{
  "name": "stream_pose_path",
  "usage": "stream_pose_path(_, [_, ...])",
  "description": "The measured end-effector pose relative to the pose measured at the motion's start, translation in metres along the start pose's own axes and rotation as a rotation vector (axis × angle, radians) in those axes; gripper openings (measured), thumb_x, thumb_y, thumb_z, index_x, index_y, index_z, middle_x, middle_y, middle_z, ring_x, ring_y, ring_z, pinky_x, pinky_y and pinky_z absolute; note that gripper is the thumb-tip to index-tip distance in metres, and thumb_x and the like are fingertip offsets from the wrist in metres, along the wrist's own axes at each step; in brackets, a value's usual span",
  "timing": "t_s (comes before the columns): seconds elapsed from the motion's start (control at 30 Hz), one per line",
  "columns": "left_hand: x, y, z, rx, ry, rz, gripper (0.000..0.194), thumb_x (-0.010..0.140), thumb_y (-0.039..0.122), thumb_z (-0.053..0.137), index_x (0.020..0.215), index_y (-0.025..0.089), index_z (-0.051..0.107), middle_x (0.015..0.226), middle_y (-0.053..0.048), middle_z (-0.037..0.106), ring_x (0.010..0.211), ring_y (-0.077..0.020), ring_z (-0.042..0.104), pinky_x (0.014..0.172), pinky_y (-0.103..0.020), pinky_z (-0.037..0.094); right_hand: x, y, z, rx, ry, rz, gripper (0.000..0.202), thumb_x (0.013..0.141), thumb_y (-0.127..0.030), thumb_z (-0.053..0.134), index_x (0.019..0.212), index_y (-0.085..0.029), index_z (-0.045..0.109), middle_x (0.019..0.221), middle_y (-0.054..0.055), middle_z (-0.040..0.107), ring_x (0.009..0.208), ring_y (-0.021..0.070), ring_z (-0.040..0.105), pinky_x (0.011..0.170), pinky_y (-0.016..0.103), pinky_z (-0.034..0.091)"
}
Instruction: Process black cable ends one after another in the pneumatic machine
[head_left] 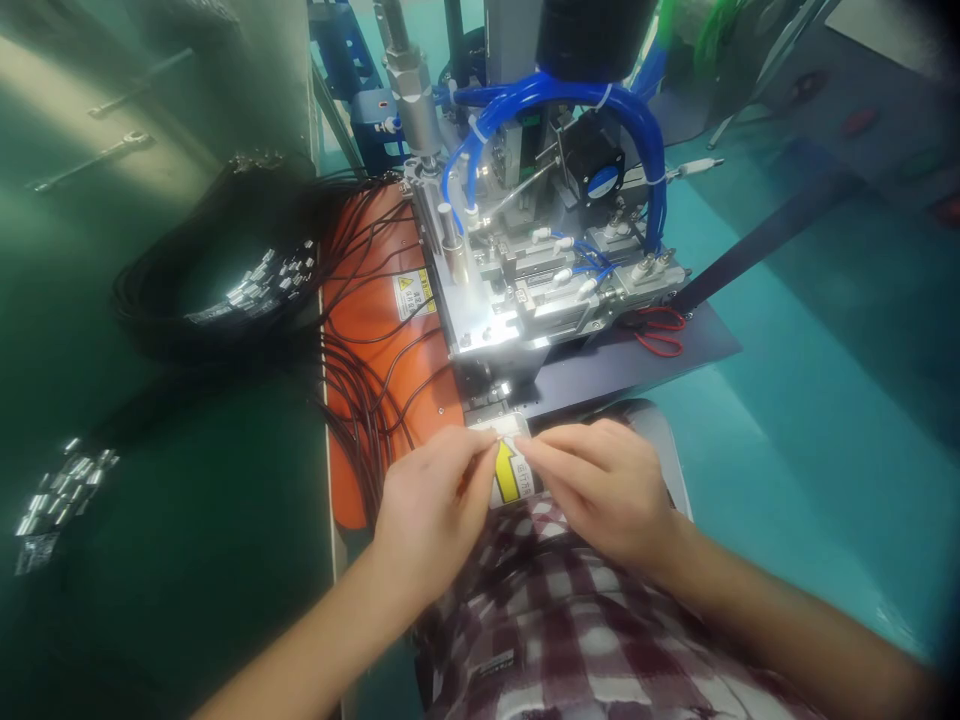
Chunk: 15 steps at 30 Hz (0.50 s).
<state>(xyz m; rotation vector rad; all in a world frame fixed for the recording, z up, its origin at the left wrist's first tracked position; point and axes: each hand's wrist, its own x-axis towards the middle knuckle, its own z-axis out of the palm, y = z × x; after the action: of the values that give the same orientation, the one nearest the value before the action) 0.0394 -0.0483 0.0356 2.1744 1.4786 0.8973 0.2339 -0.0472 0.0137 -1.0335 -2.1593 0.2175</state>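
Both hands at the near end of the machine [551, 322]: my left hand [435, 490] and right hand [615, 480] nearly meet over the yellow arrow label [510, 485], fingers hiding part of it. Thumb and forefinger pinched together on each; too small to tell what, if anything, sits between. Probably kept this close for fine control. Left of the machine, black cables [367, 375] drape the orange panel [386, 350], crowding that side. Right of it, red-handled tool [661, 318], out of my way. Blue hoses [651, 140] arch above the machine.
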Motion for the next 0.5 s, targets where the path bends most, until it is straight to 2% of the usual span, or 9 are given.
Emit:
stream_pose_path(0.07, [0.0,-0.001,0.001,-0.059,0.008,-0.045,0.007,0.087,0.017,0.059,0.091,0.02,0.064,0.084,0.0,0.071,0.069,-0.011,0.064,0.062,-0.02,0.049,0.001,-0.002,0.002,0.09,-0.007,0.044,0.031,0.086,-0.006,0.055,0.112,-0.02,0.067,0.094,0.005,0.074,0.077,0.0154,0.066,0.06,0.03,0.04])
stream_pose_path(0.1, [0.001,-0.001,0.001,-0.087,0.011,-0.064,0.007,0.086,0.017,0.059,0.091,0.02,0.064,0.084,0.001,0.071,0.069,-0.0108,0.064,0.062,-0.02,0.05,0.004,-0.003,0.002,0.177,-0.002,0.119,0.029,0.087,-0.008,0.055,0.109,-0.02,0.068,0.094,0.005,0.074,0.076,0.0151,0.066,0.061,0.029,0.042])
stream_pose_path(0.17, [0.001,-0.001,0.0,-0.123,0.011,-0.085,0.007,0.086,0.018,0.06,0.091,0.02,0.065,0.084,0.001,0.071,0.069,-0.011,0.064,0.062,-0.02,0.05,0.011,-0.007,0.002,0.413,0.019,0.372,0.02,0.087,-0.013,0.057,0.101,-0.019,0.07,0.089,0.005,0.073,0.068,0.0131,0.065,0.058,0.027,0.046])
stream_pose_path(0.23, [0.0,-0.001,0.0,-0.127,0.013,-0.089,0.007,0.085,0.017,0.061,0.091,0.02,0.065,0.083,0.001,0.071,0.069,-0.011,0.064,0.062,-0.02,0.05,0.019,-0.011,0.001,0.652,0.025,0.647,0.012,0.084,-0.019,0.062,0.093,-0.018,0.07,0.075,0.002,0.069,0.055,0.0107,0.06,0.05,0.024,0.046])
stream_pose_path(0.3, [-0.001,-0.001,0.0,-0.111,0.018,-0.076,0.008,0.085,0.017,0.061,0.091,0.021,0.065,0.083,0.002,0.07,0.069,-0.0106,0.064,0.062,-0.02,0.049,0.027,-0.014,0.0,0.821,-0.018,0.813,0.008,0.081,-0.023,0.065,0.085,-0.017,0.068,0.059,-0.003,0.062,0.045,0.009,0.053,0.043,0.022,0.042])
stream_pose_path(0.37, [-0.001,0.0,0.001,-0.105,0.017,-0.052,0.008,0.085,0.016,0.061,0.091,0.021,0.064,0.082,0.002,0.07,0.07,-0.0105,0.063,0.062,-0.02,0.049,0.033,-0.016,0.0,0.929,-0.062,0.879,0.006,0.079,-0.022,0.066,0.077,-0.017,0.066,0.051,-0.006,0.055,0.043,0.0081,0.049,0.042,0.021,0.039])
stream_pose_path(0.5, [0.0,-0.001,0.002,-0.15,-0.003,-0.017,0.011,0.084,0.014,0.061,0.093,0.02,0.062,0.082,0.0,0.067,0.068,-0.0105,0.06,0.058,-0.02,0.046,0.037,-0.014,0.0,1.096,-0.088,0.945,0.011,0.077,-0.022,0.067,0.069,-0.016,0.065,0.048,-0.008,0.049,0.043,0.006,0.043,0.042,0.019,0.037])
